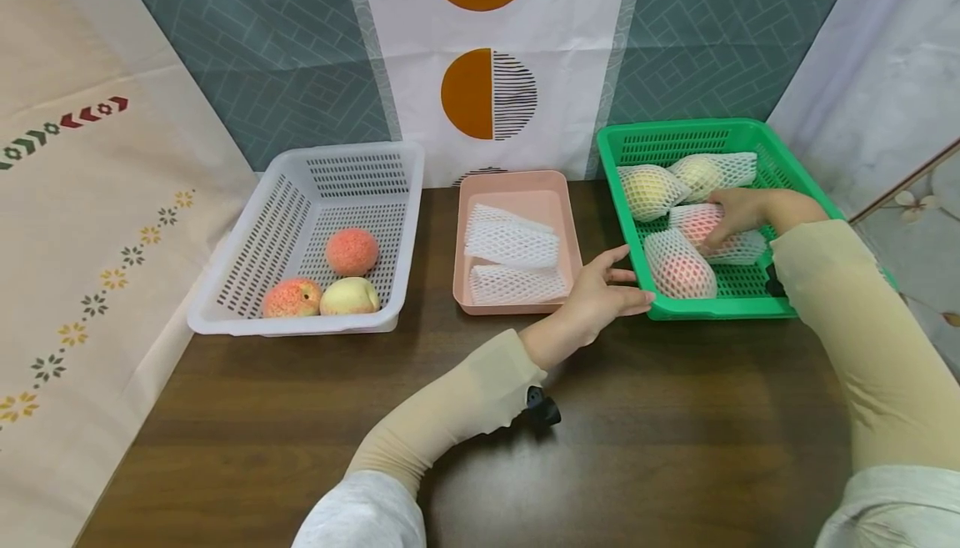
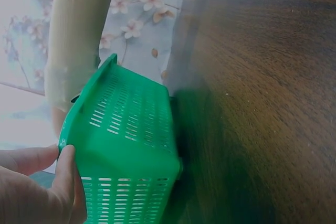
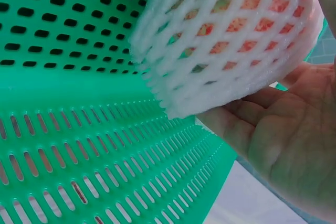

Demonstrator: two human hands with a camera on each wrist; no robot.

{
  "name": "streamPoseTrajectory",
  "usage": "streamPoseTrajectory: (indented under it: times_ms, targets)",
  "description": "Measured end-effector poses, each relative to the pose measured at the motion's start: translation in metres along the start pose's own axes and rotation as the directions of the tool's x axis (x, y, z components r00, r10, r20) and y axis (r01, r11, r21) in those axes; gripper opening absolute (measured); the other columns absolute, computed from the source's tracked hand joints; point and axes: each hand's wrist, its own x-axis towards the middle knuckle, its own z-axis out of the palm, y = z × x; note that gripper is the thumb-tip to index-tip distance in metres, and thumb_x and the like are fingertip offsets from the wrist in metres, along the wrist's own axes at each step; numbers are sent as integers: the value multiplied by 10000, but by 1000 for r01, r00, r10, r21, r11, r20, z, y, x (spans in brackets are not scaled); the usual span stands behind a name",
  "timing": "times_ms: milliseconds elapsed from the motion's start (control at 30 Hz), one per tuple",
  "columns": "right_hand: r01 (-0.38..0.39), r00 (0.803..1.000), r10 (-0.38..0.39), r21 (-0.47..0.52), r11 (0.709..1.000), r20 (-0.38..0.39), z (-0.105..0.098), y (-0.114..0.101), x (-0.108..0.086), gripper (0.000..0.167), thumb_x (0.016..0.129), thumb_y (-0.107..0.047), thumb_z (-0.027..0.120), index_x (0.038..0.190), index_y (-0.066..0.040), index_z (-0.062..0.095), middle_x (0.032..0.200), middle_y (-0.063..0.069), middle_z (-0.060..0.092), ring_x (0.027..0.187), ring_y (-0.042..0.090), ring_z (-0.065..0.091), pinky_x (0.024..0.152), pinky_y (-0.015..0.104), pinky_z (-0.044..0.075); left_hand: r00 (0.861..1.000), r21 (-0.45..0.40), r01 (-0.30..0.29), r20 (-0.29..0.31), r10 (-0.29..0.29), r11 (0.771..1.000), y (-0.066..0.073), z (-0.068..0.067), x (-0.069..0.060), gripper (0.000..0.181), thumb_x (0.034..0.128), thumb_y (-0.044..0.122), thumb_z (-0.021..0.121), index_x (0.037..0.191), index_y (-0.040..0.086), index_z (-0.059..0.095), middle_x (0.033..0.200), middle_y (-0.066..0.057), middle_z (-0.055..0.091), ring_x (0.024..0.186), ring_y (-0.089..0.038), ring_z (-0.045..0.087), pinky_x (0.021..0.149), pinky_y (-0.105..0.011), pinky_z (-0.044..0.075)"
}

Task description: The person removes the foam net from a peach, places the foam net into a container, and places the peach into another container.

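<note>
Netted red fruit (image 1: 696,221): rounded, speckled red and yellow beneath white foam mesh with diamond holes and a toothed loose edge; in the basket at the right of the frame.
Right hand (image 1: 738,213): partly closed, thumb and fingers curved about that netted fruit, gripping it.
Left hand (image 1: 588,304): thumb and fingertips nearly together, pinching the basket rim at its lower-left corner.
Green basket (image 1: 735,308): glossy plastic, slotted sides, rolled rim.
Netted neighbours: another red fruit (image 1: 684,274) below the gripped one, two pale-yellow fruits (image 1: 648,191) above, all in foam mesh.
Pink tray (image 1: 517,185): smooth, shallow, round-cornered, centre of the frame; flattened white foam sleeves (image 1: 513,239) lie in it.
White basket (image 1: 411,231): perforated plastic, left of centre; holds a rough orange-red ball-shaped fruit (image 1: 352,252), a mottled fruit (image 1: 292,298) and a creamy-yellow fruit (image 1: 349,296).
Table (image 1: 300,414): dark brown, wood-grained, lower frame.
</note>
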Motion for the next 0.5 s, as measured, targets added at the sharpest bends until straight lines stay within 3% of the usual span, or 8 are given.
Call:
streamPoseTrajectory:
  times_ms: [300,500]
  targets:
    - [21,998,-23,-27,999,-53,-4,-2,-4,803,803,-335,714,1275,192,333,1148,342,479,978,403,519,797,536,466,999,18,37,13,-37,999,3,-1,0,745,822,-145,627,1467,87,333,1057,-82,516,1036,-376,623,894,-424,528]
    - [47,994,-49,-25,999,-98,-13,-6,-8,806,824,-336,696,1292,202,320,1159,352,487,974,398,539,781,536,480,999,58,46,27,-48,997,10,-4,-2,733,829,-114,640,1465,82,333,1105,-109,522,1073,-391,611,909,-441,518]
